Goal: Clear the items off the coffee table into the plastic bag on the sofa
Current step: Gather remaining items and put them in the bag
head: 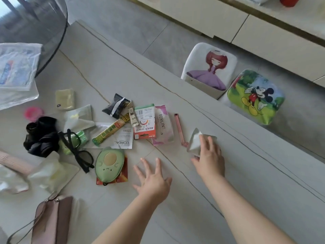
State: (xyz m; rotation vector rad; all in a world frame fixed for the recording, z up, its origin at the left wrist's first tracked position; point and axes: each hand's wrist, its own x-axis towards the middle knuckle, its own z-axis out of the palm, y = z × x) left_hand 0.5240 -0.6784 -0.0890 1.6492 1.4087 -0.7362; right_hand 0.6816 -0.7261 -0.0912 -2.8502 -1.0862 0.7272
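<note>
My right hand (209, 155) pinches a crumpled silvery foil packet (195, 143), thumb under its near corner and fingers curled over the top; the packet sits towards the far edge of the coffee table (246, 173), one creased point aimed away from me. My left hand (153, 180) hovers or rests flat on the stone-look tabletop nearer me, fingers spread wide and holding nothing. Just left of the packet lies a slim pink clip (179, 129), its long axis running from the near side towards the far edge. Beside that is a glossy pink-and-white BERLIN wipes pack (162, 125), then a red-and-green card (145, 121) lying parallel to it. Further left I see a green snack bar (110, 132) lying on the diagonal across a white L'OREAL sachet (123, 140), and a soft avocado-shaped pouch (110, 164) resting on a red packet. Black sunglasses (79, 150) and bunched black fabric (41, 136) lie towards the left edge. A dusty-pink handbag (52, 219) with a thin strap sits at the near left corner. A translucent printed plastic bag (16, 73) lies at the far left.
</note>
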